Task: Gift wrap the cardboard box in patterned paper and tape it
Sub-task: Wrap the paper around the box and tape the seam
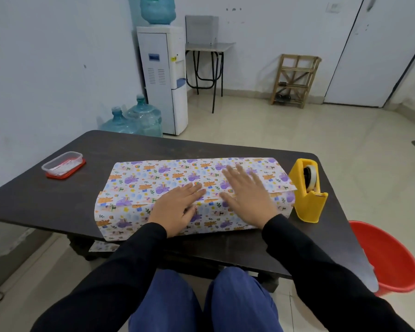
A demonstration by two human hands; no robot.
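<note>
Your left hand (177, 208) and right hand (248, 197) are pressing flat, gripping nothing — keep the paper (153, 173) overlap taut while fetching tape (308, 192), just right of the paper.

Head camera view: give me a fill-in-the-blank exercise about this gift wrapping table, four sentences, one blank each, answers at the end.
1. The tape dispenser on the table is ____ in colour.
2. The bucket on the floor is ____ in colour.
3. The left hand and the right hand press on the patterned paper; the sleeves are ____.
4. The clear container sits to the person's ____ of the patterned paper.
Missing words: yellow; red; black; left.
</note>
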